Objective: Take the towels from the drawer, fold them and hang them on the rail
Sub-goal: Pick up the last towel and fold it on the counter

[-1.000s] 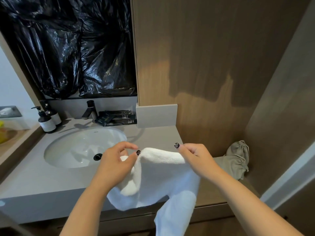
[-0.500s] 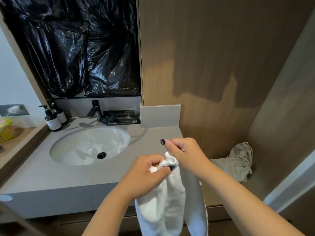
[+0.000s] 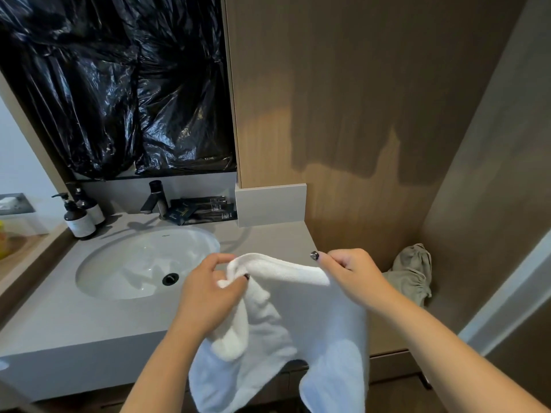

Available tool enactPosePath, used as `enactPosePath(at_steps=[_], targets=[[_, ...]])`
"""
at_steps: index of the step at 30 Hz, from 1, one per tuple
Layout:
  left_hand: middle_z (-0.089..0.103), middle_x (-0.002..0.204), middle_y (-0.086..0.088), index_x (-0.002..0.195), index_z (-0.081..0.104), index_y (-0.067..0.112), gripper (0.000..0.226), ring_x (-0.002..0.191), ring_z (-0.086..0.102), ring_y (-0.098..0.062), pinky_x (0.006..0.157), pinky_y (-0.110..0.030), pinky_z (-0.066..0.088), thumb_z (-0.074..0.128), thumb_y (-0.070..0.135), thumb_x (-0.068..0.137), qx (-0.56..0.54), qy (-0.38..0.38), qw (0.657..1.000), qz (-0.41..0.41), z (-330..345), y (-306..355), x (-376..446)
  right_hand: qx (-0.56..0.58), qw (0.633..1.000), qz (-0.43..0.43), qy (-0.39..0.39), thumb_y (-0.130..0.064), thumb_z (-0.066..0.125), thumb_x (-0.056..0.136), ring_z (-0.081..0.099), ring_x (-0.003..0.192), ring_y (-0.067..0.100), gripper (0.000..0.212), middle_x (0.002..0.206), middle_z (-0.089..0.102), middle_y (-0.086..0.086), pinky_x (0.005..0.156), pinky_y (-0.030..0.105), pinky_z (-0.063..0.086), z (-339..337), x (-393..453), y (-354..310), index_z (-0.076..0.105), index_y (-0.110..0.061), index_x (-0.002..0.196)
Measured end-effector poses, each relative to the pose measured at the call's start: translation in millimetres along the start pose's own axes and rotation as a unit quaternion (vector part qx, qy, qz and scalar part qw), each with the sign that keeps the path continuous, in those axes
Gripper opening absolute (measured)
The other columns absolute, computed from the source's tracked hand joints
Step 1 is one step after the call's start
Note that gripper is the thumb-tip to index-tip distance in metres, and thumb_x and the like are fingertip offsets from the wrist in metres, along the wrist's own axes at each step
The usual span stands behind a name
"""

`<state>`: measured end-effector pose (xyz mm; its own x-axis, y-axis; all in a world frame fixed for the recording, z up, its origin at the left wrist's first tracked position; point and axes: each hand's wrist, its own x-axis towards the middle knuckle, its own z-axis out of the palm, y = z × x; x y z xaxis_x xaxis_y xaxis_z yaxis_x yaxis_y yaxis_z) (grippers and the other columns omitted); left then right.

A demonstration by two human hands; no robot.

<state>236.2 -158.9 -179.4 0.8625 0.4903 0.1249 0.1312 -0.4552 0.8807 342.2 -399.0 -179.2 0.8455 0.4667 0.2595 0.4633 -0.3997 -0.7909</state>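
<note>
Towel (image 3: 286,317) pinched between both hands' fingers (image 3: 331,260)

Half a second ago the two hands met, pinching the white towel (image 3: 298,317) into a narrow bunch. Now the left hand (image 3: 208,293) and the right hand (image 3: 348,272) are apart again, and the towel's top edge stretches between them, much as a second ago. The cloth below hangs wider, in two lobes.

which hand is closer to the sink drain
Left. The left hand pinches the towel just right of the drain; the right hand holds the towel's far corner, well past the basin.
</note>
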Motion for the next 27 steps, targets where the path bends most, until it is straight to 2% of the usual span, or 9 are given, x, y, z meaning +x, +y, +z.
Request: enactPosePath(at_steps=[2,5,8,11,17,19,23,25,27], targets=[[0.061,0.082,0.021,0.111,0.057,0.052,0.048,0.079,0.056,0.017,0.06,-0.002,0.04,0.079,0.029,0.075,0.031,-0.093,0.994,0.057,6,9,-5,-0.008,0.999,-0.035,-0.018,-0.038,0.059,0.096,0.024,0.049,0.007,0.056,0.048,0.025,-0.01,0.049,0.023,0.02,8,3,-16,0.029,-0.022,0.051],[0.061,0.084,0.025,0.113,0.062,0.046,0.037,0.083,0.059,0.006,0.069,-0.011,0.042,0.072,0.047,0.078,0.06,-0.206,0.97,0.113,24,23,-13,-0.017,0.996,-0.079,-0.049,-0.037,0.058,0.096,0.029,0.049,0.008,0.053,0.048,0.031,-0.009,0.05,0.023,0.024,22,7,-38,0.037,-0.019,0.051],[0.063,0.068,0.016,0.093,0.068,0.037,0.01,0.061,0.051,-0.005,0.059,-0.02,0.042,0.063,0.041,0.086,0.013,-0.193,0.969,0.155,31,27,-16,-0.018,0.993,-0.096,-0.069,-0.052,0.053,0.092,0.034,0.05,0.008,0.052,0.049,0.037,-0.009,0.051,0.026,0.028,26,10,-49,0.043,-0.018,0.054],[0.057,0.059,0.013,0.077,0.068,0.029,0.015,0.056,0.045,-0.004,0.054,-0.017,0.035,0.059,0.041,0.08,-0.013,-0.159,0.975,0.158,27,22,-12,-0.003,0.995,-0.08,-0.064,-0.044,0.058,0.095,0.035,0.052,0.005,0.042,0.052,0.041,-0.013,0.052,0.022,0.029,22,12,-44,0.047,-0.029,0.057],[0.061,0.063,-0.002,0.069,0.067,0.025,0.016,0.056,0.05,-0.006,0.057,-0.024,0.04,0.069,0.025,0.085,-0.007,-0.029,0.999,0.015,8,-9,5,0.004,1.0,-0.017,-0.017,-0.038,0.06,0.095,0.024,0.054,0.007,0.052,0.053,0.026,-0.013,0.053,0.027,0.022,11,8,-7,0.031,-0.022,0.054],[0.062,0.062,0.012,0.072,0.067,0.034,0.014,0.057,0.053,-0.001,0.058,-0.025,0.043,0.07,0.027,0.084,0.037,-0.042,0.998,0.005,5,-13,4,-0.019,1.0,-0.014,-0.015,-0.038,0.06,0.095,0.023,0.053,0.007,0.054,0.051,0.025,-0.012,0.052,0.026,0.02,13,8,-5,0.029,-0.022,0.053],[0.067,0.085,0.028,0.099,0.066,0.046,0.021,0.08,0.061,0.007,0.068,-0.011,0.045,0.071,0.036,0.082,0.02,-0.191,0.978,0.08,13,-1,-6,-0.034,0.997,-0.054,-0.034,-0.038,0.06,0.095,0.028,0.051,0.008,0.055,0.047,0.03,-0.01,0.051,0.025,0.024,28,13,-23,0.032,-0.026,0.049],[0.061,0.069,0.023,0.086,0.065,0.035,0.013,0.063,0.054,0.003,0.059,-0.012,0.04,0.062,0.048,0.084,0.028,-0.21,0.97,0.119,22,5,-11,-0.03,0.995,-0.074,-0.058,-0.051,0.056,0.092,0.03,0.049,0.008,0.052,0.047,0.032,-0.01,0.051,0.026,0.025,35,16,-33,0.036,-0.027,0.05],[0.05,0.057,0.011,0.072,0.061,0.02,0.031,0.054,0.042,-0.003,0.054,-0.019,0.034,0.056,0.047,0.087,0.004,-0.156,0.981,0.119,24,1,-7,-0.032,0.994,-0.085,-0.061,-0.06,0.051,0.087,0.03,0.049,0.008,0.05,0.047,0.031,-0.009,0.05,0.024,0.024,35,18,-37,0.037,-0.028,0.051]])
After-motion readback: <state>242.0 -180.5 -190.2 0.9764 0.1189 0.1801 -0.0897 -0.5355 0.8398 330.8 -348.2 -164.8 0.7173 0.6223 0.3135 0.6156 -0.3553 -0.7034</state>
